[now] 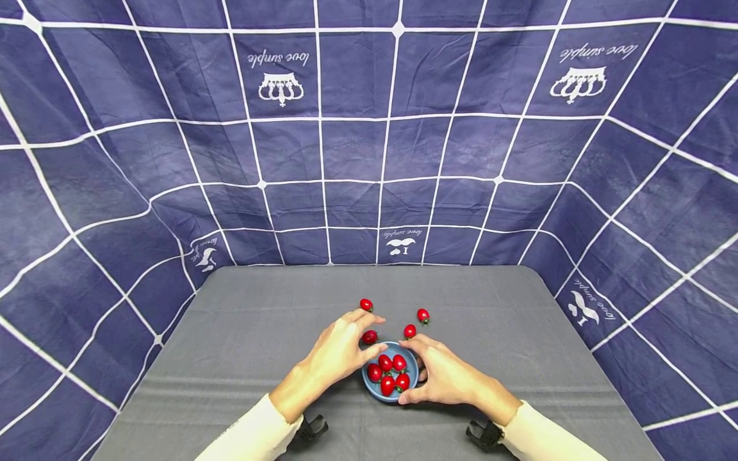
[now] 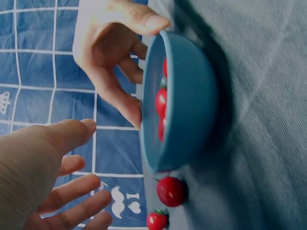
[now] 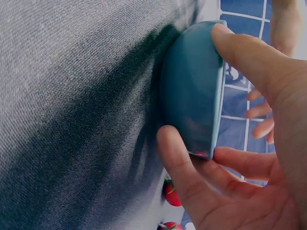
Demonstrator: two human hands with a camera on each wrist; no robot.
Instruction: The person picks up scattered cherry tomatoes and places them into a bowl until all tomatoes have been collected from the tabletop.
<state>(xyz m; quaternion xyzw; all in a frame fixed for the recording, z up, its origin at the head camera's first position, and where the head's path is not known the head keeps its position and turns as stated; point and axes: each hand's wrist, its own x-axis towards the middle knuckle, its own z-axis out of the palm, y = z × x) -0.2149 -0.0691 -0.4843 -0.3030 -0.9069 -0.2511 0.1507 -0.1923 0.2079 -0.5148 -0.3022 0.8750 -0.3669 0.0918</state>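
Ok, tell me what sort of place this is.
Probably a makeshift recording booth rather than an ordinary kitchen: creased blue fabric with a white grid encloses three sides of the gray-covered table, and black devices sit at both wrists.

I'm holding a smooth, softly matt bowl (image 2: 192, 100) while glossy tomatoes (image 1: 387, 385) are gleaming, the cloth-topped bench (image 1: 478, 301) is looking woven, and hanging fabric (image 1: 357, 150) is creasing.

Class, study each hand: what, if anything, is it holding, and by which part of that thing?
The right-hand grip holds the blue bowl by its rim and outer wall; the left-hand grip holds nothing.
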